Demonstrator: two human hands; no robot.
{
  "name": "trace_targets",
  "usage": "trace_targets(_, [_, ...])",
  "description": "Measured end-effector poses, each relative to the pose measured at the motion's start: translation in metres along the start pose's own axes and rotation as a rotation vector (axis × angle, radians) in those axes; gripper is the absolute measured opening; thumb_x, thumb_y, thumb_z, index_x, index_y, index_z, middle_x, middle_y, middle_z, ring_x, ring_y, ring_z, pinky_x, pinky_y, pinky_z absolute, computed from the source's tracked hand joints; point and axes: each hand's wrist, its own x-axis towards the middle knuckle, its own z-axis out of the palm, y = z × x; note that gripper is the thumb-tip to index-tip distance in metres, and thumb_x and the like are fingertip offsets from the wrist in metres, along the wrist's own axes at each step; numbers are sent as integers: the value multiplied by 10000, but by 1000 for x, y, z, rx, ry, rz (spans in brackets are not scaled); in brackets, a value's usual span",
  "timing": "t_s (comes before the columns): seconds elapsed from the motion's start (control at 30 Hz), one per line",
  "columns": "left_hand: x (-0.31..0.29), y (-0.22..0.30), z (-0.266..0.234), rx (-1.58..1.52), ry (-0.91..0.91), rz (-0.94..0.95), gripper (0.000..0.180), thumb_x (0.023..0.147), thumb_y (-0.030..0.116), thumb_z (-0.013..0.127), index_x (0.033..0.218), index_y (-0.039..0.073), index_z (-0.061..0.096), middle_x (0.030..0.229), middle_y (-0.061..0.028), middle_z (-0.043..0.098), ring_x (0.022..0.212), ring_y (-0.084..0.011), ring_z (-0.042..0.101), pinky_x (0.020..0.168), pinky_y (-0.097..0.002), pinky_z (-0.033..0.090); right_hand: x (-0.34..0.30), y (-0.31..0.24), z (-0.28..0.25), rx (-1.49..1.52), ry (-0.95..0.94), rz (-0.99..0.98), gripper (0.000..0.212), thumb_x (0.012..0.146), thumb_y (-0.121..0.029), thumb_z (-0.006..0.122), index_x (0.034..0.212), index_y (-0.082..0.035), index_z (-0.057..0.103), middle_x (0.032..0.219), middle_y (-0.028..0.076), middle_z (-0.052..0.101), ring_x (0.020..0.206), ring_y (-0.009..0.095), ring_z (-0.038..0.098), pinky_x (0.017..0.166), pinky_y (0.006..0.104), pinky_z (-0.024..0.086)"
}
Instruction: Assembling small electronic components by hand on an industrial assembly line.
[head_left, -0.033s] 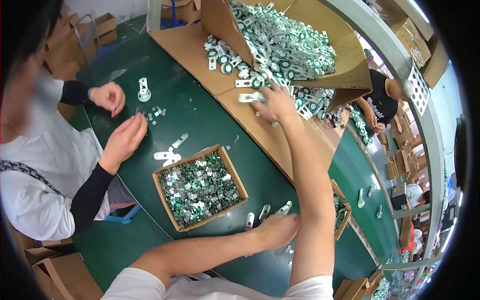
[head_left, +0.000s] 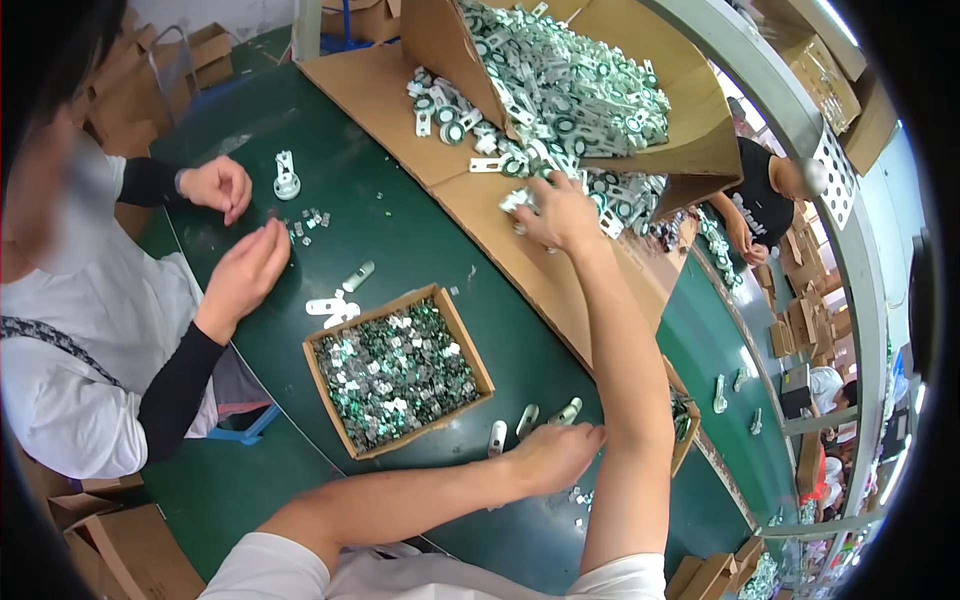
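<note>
Fingers of the right hand [head_left: 560, 212] curled onto small white-and-green metal brackets [head_left: 560, 100] spilling from the tipped carton [head_left: 690, 150] at 12 o'clock, left hand [head_left: 550, 455] flat on the tabletop [head_left: 400, 220], fingers loosely together; parts judged light, rigid, slippery, best pinched by edges.
</note>
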Motion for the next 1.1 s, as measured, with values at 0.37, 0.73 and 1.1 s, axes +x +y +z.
trace_targets(0.37, [-4, -3, 10, 78, 19, 65, 123, 813, 39, 564, 894, -4, 482, 764, -170, 579, 683, -373, 620, 591, -447, 532, -105, 62, -60, 301, 76, 275, 415, 893, -418, 536, 1077, -76, 680, 973, 192, 684, 959, 336, 647, 854, 398, 490])
trace_targets(0.73, [-3, 0, 4, 71, -1, 71, 128, 814, 28, 548, 892, -11, 455, 773, -187, 584, 689, -403, 614, 590, -473, 512, -124, 75, -19, 156, -242, 548, 398, 800, -365, 596, 988, -32, 706, 1005, 176, 687, 971, 320, 653, 853, 395, 500])
trace_targets(1.1, [-3, -4, 6, 44, -41, 9, 151, 862, 58, 516, 990, -17, 484, 780, -233, 638, 754, -429, 628, 676, -498, 507, -159, 66, -35, 276, -151, 562, 399, 739, -269, 662, 998, 35, 651, 773, 208, 688, 726, 313, 691, 743, 367, 538])
